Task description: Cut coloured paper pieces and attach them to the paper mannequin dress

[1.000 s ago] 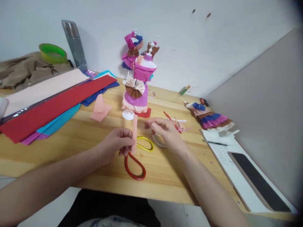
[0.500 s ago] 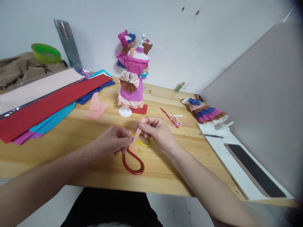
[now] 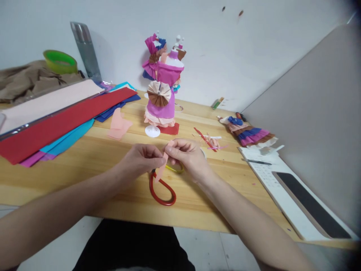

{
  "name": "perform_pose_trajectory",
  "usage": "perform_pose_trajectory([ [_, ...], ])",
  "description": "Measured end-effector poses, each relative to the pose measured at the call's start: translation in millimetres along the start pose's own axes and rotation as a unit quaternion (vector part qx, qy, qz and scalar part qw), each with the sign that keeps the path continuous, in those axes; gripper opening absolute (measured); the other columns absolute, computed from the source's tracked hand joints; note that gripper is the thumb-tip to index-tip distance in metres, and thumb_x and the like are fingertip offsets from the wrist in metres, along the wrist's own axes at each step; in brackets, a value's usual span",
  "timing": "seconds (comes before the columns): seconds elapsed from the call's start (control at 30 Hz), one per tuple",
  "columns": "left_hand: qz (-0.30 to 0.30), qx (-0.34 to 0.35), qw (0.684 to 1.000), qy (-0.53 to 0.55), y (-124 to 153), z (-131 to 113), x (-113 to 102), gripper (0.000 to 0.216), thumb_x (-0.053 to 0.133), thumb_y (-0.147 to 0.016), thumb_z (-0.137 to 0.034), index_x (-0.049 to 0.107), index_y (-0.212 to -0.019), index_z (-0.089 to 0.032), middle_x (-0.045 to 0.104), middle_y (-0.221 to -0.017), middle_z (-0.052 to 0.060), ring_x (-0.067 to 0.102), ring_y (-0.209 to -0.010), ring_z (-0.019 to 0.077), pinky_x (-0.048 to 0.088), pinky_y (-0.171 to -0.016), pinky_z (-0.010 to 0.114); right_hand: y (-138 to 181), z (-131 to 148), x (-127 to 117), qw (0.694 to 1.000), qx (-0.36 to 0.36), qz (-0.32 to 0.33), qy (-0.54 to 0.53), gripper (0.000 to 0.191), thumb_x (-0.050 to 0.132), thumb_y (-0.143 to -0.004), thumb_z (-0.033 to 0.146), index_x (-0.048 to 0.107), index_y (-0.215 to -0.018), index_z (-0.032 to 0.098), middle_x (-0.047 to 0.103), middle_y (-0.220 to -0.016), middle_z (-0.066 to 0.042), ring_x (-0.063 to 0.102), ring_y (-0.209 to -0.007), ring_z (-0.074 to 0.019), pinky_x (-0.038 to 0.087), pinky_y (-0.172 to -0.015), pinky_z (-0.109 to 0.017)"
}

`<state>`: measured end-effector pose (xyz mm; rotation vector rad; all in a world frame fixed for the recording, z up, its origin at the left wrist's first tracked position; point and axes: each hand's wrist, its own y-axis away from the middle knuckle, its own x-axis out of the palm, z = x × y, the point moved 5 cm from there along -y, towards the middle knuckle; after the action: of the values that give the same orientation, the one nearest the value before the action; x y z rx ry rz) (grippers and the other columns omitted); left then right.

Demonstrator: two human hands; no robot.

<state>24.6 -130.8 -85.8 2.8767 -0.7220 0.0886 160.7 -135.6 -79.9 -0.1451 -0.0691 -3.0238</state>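
Note:
A narrow pink paper strip [image 3: 161, 170] slants between my two hands above the table. My right hand [image 3: 184, 155] pinches its upper end. My left hand [image 3: 146, 158] has thumb and fingers closed on the strip's left edge, a little lower down. Beneath my hands lie scissors with one red handle [image 3: 163, 203] and one yellow handle [image 3: 175, 170]; my hands hide their blades. Beyond stands a small dress form [image 3: 166, 103] in a magenta paper dress, with a cream-and-brown pleated rosette [image 3: 159, 93] at its waist and a pale pink ruffled hem.
Pink paper pieces [image 3: 120, 126] lie left of the form. Further left are stacked red paper [image 3: 70, 113], a green tape roll [image 3: 59, 62] and a bottle [image 3: 87, 51]. At right sit paper scraps [image 3: 213, 142], a striped paper dress [image 3: 249, 131] and a white board [image 3: 261, 177] bearing a phone-like dark slab [image 3: 307, 205].
My left hand has shifted up along the strip, its thumb now pressing near my right fingers. The whole view has moved slightly; the scissors stay on the table.

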Motion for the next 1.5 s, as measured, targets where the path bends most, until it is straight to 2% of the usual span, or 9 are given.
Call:
perform_pose_trajectory([
  [0.23, 0.004, -0.044, 0.999, 0.011, -1.3, 3.6, -5.9, 0.015, 0.071, -0.064, -0.024, 0.064, -0.054, -0.016, 0.045, -0.040, -0.003, 0.034, -0.038, 0.0051, 0.020, -0.039, 0.019, -4.8, 14.3, -18.3, 0.997, -0.056, -0.050, 0.022, 0.032, 0.075, -0.068, 0.048, 0.064, -0.063, 0.018, 0.059, -0.055, 0.002, 0.043, -0.045, -0.0078, 0.029, -0.045, -0.023],
  [0.33, -0.005, -0.041, 0.997, 0.061, -3.2, 1.5, -10.1, 0.017, 0.072, -0.064, -0.025, 0.063, -0.053, -0.015, 0.048, -0.042, -0.001, 0.036, -0.039, 0.0054, 0.021, -0.039, 0.019, -3.0, 19.1, -18.3, 0.983, -0.055, 0.025, 0.173, 0.029, 0.068, -0.076, 0.045, 0.062, -0.066, 0.018, 0.058, -0.059, 0.002, 0.048, -0.050, -0.0100, 0.034, -0.049, -0.024],
  [0.43, -0.032, -0.033, 0.994, 0.101, -6.8, 0.4, -16.8, 0.019, 0.073, -0.066, -0.027, 0.063, -0.054, -0.015, 0.049, -0.044, 0.000, 0.038, -0.040, 0.0058, 0.021, -0.039, 0.019, 9.7, 12.2, -2.3, 0.885, -0.046, 0.152, 0.438, 0.018, 0.071, -0.076, 0.032, 0.068, -0.087, 0.018, 0.064, -0.071, -0.001, 0.054, -0.061, -0.0134, 0.038, -0.058, -0.026],
  [0.53, -0.038, -0.030, 0.992, 0.119, -9.5, 2.3, -20.4, 0.023, 0.073, -0.068, -0.027, 0.062, -0.052, -0.014, 0.047, -0.044, 0.000, 0.038, -0.041, 0.0055, 0.022, -0.039, 0.018, 23.6, 6.6, 14.3, 0.760, -0.092, 0.172, 0.620, 0.050, 0.077, -0.070, 0.030, 0.063, -0.116, 0.018, 0.066, -0.094, -0.010, 0.058, -0.079, -0.0221, 0.041, -0.066, -0.031],
  [0.67, -0.037, -0.030, 0.989, 0.140, -9.6, 6.3, -21.2, 0.022, 0.073, -0.070, -0.026, 0.062, -0.056, -0.014, 0.048, -0.045, -0.001, 0.039, -0.041, 0.0052, 0.024, -0.039, 0.017, 32.9, 0.5, 28.2, 0.699, -0.114, 0.220, 0.671, 0.048, 0.066, -0.073, 0.020, 0.058, -0.120, 0.015, 0.064, -0.100, -0.014, 0.058, -0.078, -0.0234, 0.042, -0.064, -0.032],
  [1.07, -0.039, -0.020, 0.988, 0.146, -3.4, -2.9, -18.1, 0.020, 0.073, -0.066, -0.025, 0.061, -0.054, -0.014, 0.050, -0.043, -0.001, 0.040, -0.040, 0.0050, 0.025, -0.038, 0.016, 13.5, 41.9, -50.6, 0.834, -0.041, 0.173, 0.522, 0.025, 0.061, -0.076, 0.018, 0.061, -0.101, 0.022, 0.068, -0.084, -0.002, 0.062, -0.068, -0.0164, 0.047, -0.059, -0.025],
  [1.2, -0.030, -0.026, 0.991, 0.128, -1.8, -2.5, -16.8, 0.020, 0.074, -0.065, -0.026, 0.061, -0.054, -0.015, 0.052, -0.044, -0.001, 0.040, -0.041, 0.0051, 0.025, -0.038, 0.016, 15.5, 56.1, -64.2, 0.880, -0.054, 0.209, 0.423, 0.051, 0.071, -0.077, 0.034, 0.057, -0.124, 0.022, 0.068, -0.105, -0.009, 0.067, -0.087, -0.0213, 0.053, -0.071, -0.029],
  [1.33, -0.034, -0.020, 0.994, 0.104, -2.6, -1.3, -17.0, 0.019, 0.075, -0.063, -0.027, 0.062, -0.056, -0.015, 0.054, -0.046, -0.001, 0.041, -0.043, 0.0058, 0.027, -0.040, 0.017, 15.8, 56.6, -59.8, 0.865, -0.076, 0.253, 0.427, 0.070, 0.081, -0.068, 0.045, 0.054, -0.129, 0.022, 0.061, -0.123, -0.011, 0.062, -0.108, -0.0285, 0.052, -0.086, -0.036],
  [1.5, -0.045, 0.008, 0.997, 0.064, -3.0, -2.9, -18.5, 0.015, 0.075, -0.061, -0.026, 0.066, -0.058, -0.016, 0.055, -0.049, -0.002, 0.042, -0.045, 0.0059, 0.030, -0.044, 0.018, 14.5, 52.4, -56.5, 0.861, -0.056, 0.295, 0.411, 0.062, 0.066, -0.075, 0.068, 0.052, -0.110, 0.019, 0.058, -0.095, -0.006, 0.054, -0.080, -0.0202, 0.047, -0.069, -0.031],
])
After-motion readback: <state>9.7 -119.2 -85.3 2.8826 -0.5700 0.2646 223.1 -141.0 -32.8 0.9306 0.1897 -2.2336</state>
